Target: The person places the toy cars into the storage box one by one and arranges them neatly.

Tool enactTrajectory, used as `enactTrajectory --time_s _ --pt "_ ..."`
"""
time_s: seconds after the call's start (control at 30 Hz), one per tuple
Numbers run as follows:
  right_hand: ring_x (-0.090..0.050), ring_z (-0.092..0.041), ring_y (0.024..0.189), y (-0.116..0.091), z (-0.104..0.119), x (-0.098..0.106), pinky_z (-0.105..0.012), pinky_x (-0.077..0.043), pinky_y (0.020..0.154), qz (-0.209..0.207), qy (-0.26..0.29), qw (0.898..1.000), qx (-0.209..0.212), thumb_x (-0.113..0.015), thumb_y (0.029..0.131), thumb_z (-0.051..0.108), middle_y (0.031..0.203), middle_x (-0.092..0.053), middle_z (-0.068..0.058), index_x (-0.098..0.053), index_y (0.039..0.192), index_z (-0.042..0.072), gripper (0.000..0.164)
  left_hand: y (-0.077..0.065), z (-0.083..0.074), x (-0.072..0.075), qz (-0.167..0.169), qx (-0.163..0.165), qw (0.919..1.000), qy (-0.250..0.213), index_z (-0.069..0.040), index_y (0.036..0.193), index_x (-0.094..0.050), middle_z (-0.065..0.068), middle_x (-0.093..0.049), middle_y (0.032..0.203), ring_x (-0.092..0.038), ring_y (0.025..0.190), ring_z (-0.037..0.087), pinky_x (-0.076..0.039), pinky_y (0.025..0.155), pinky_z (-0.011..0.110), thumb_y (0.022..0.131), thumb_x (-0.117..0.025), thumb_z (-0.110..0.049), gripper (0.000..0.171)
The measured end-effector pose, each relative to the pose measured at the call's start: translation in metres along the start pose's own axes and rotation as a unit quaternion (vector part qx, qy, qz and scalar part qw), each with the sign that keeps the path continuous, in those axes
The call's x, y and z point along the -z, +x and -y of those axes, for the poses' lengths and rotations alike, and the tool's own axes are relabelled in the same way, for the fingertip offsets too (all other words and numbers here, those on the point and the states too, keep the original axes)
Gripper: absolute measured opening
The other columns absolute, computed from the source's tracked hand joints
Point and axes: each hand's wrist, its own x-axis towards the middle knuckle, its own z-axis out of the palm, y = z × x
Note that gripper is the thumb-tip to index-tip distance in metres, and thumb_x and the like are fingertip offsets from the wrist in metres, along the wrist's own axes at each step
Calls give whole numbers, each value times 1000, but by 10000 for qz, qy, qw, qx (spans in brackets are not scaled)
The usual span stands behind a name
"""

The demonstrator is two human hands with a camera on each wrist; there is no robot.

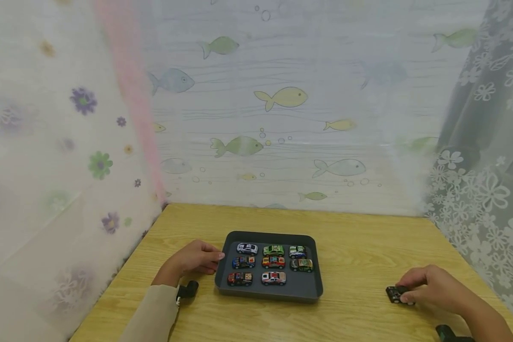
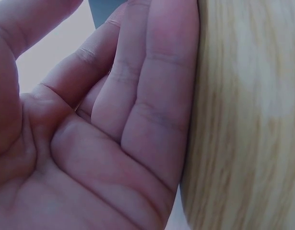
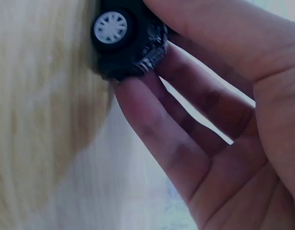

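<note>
A dark grey rectangular tray (image 1: 278, 297) stands on the table with several small toy cars inside, among them a green car (image 1: 273, 250), a red and yellow car (image 1: 273, 262) and a white and red car (image 1: 273, 278). My left hand (image 1: 196, 257) is at the tray's left side, thumb tip right at the rim. Its fingers (image 2: 161, 86) lie loosely extended along the tabletop in the left wrist view. To the right of the tray, my right hand (image 1: 438, 289) pinches a black toy car (image 1: 394, 294) between thumb and fingers. A white spoked wheel (image 3: 111, 27) of that car shows in the right wrist view.
The wooden table (image 1: 350, 247) reaches back to a curtain printed with fish (image 1: 286, 97). A flowered curtain (image 1: 98, 165) hangs on the left, and a lace-like curtain (image 1: 487, 194) on the right. Black wrist cameras (image 1: 189, 289) sit on both wrists.
</note>
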Motion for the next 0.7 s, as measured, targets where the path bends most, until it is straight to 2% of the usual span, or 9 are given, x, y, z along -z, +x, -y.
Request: enactTrajectory --time_s 0.23,0.4,0.7 --pt "-67 0 88 1 5 -6 -24 -59 72 -333 -334 9988 -110 -80 91 30 103 -76 6 -82 107 17 21 0 -1 -1 -31 19 10000 6 3 126 -71 14 -78 108 -76 92 24 -65 82 40 97 -75 -37 50" --pt "-68 -1 84 5 9 -10 -23 -59 70 -480 -510 9975 117 -81 91 27 99 -76 5 -82 106 14 20 1 1 1 -55 16 10000 8 4 128 -70 14 -78 109 -76 94 24 -65 83 41 96 -75 -38 53" --pt "-70 -1 83 15 21 -21 -23 -60 69 -518 -507 9972 170 -82 89 32 97 -76 7 -82 104 16 22 3 4 1 47 -102 9999 20 4 128 -70 15 -78 109 -76 93 24 -65 82 40 96 -75 -38 53"
